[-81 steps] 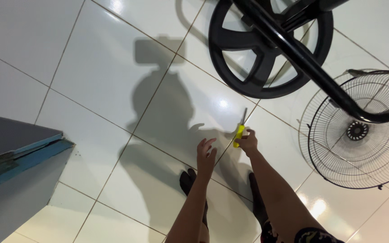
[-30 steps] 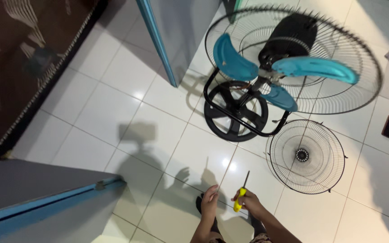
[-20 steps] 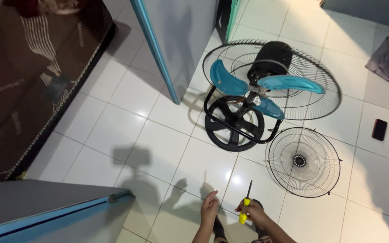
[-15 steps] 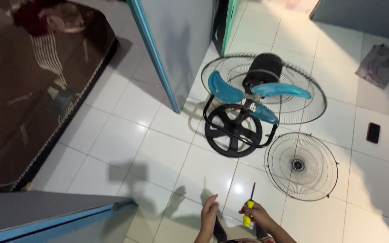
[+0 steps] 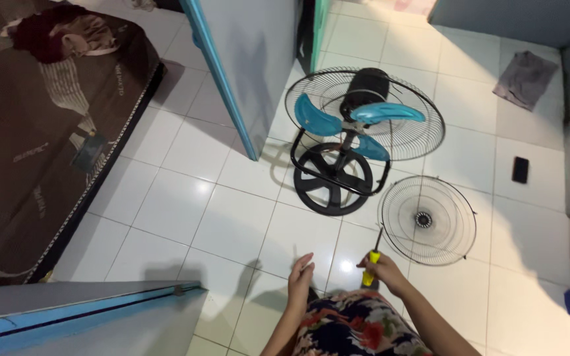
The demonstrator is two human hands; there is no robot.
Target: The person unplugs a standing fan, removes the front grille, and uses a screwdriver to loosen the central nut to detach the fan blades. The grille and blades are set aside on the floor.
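- The mattress (image 5: 41, 125), brown and patterned, lies well apart from the fan, far off on the side of your left hand, with a dark red bundle on its far end.
- A grey panel with a blue edge (image 5: 232, 72) stands upright just beside the fan, on that same side.
- The fan (image 5: 357, 132) is your landmark: it stands on white floor tiles (image 5: 179, 204), blue blades bare inside the rear wire guard, black round base on the side toward you.
- The loose front guard (image 5: 427, 219), a round wire grille, lies flat on the tiles just beside the fan's base, on the side of your right hand.
- A grey cloth (image 5: 526, 79) lies crumpled well beyond the fan, on the side of your right hand.
- Your right hand (image 5: 385, 271) is nearer you than the fan's base, fingers clamped round the screwdriver.
- Your left hand (image 5: 300, 277) hovers just beside it, fingers loosely apart and holding nothing.
- The screwdriver (image 5: 371, 262), yellow handled, points its shaft toward the fan, the tip near the loose guard's rim.
- A dark phone (image 5: 520, 169) lies flat past the loose guard, away from the fan.
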